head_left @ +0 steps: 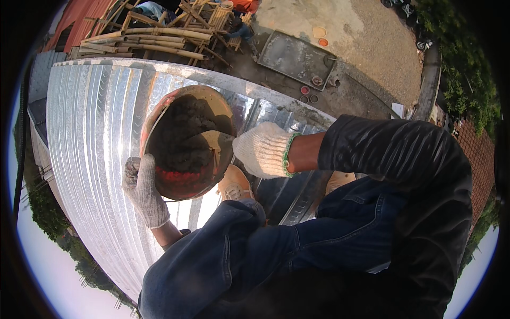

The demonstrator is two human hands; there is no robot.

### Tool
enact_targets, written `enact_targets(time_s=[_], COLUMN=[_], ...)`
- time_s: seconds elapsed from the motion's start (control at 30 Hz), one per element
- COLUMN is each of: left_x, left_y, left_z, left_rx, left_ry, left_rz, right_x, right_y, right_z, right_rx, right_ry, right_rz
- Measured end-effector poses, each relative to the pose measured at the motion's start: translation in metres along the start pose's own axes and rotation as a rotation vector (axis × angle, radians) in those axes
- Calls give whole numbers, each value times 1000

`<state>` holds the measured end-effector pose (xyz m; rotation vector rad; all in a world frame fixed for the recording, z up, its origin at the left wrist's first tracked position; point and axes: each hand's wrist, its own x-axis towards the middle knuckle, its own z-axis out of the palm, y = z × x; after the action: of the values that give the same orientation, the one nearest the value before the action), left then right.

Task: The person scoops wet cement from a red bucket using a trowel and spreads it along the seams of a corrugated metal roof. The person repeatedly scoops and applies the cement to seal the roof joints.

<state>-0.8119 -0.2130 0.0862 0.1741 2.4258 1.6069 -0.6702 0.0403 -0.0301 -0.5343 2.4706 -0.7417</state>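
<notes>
Wet grey mortar lies in a round bucket with a mortar-smeared rim and some red inside. My left hand, in a grey-white knit glove with dirty fingertips, grips the bucket's near left rim. My right hand, in a white knit glove with a green cuff, is closed at the bucket's right side. It holds a trowel, whose mortar-coated blade reaches into the bucket over the mortar. The glove hides the trowel's handle.
Shiny corrugated metal sheeting spreads beneath me, with my tan shoe beside the bucket. A concrete ledge borders the far side. Well below are bamboo poles, a person, a shallow mixing tray and small buckets.
</notes>
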Motion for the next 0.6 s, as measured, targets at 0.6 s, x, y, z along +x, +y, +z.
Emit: enact_targets(time_s=[0.6], left_x=[1], left_y=[3], left_z=[-12], left_rx=[36], left_ry=[45], left_rz=[-15], right_x=[-8], right_y=[-17], right_z=[-40], right_rx=[81], right_ry=[-69], right_rz=[24])
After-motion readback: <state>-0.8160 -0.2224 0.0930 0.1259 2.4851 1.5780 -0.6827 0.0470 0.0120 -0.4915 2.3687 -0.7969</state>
